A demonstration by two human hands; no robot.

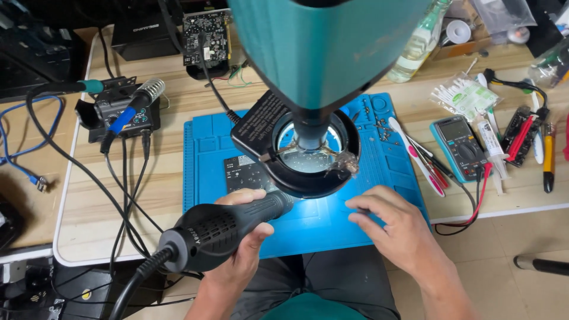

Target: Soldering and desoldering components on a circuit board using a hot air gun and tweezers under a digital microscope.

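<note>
Hands worked low over a blue mat [207,148] on the wooden desk [172,101]. The left hand [240,249] had its grip clamped round the black hot-air gun [228,228], fingers wrapped about the ribbed barrel, nozzle pointing in under the ring light [308,151] of a green microscope [326,47]. The gun looked stiff and fairly light, though its thick hose [133,281] trailing off the desk edge would likely drag at the wrist; the rubbery barrel seemed the only safe place to take it, well back from the hot tip. The right hand [394,228] rested on the mat just right of the light, fingers loosely curled and holding nothing. A dark circuit board [243,172] lay on the mat, partly hidden beneath the light. A soldering station [121,109] stood to the left, a multimeter [462,148] to the right.
</note>
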